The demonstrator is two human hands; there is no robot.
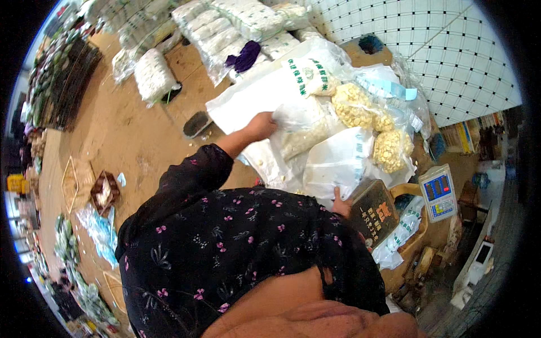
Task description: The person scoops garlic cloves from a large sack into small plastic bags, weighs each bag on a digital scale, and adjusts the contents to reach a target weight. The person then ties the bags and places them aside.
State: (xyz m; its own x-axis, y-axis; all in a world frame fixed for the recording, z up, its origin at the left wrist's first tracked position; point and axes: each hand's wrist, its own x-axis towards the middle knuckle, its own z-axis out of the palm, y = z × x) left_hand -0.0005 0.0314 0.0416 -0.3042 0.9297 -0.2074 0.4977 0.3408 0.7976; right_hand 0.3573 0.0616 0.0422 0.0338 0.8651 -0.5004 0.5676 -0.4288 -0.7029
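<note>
My left hand (262,125) is closed on the edge of a clear plastic bag (304,132) that holds pale pieces. Right of it lies a flat white plastic bag (336,160) with green print. At that bag's lower edge is my right hand (341,206), its thumb raised against the plastic and its other fingers mostly hidden. It appears to grip the bag beside a scale's dark platform (375,213). Clear bags of pale yellow slices (393,151) rest just beyond, by a white bag with green print (315,76).
A scale display (437,191) stands at the right. Large clear sacks of white packs (203,31) and a purple cloth (244,56) lie at the far side. A dark slipper (197,124) sits on the brown floor (135,129). Stacked netted goods (59,84) stand far left.
</note>
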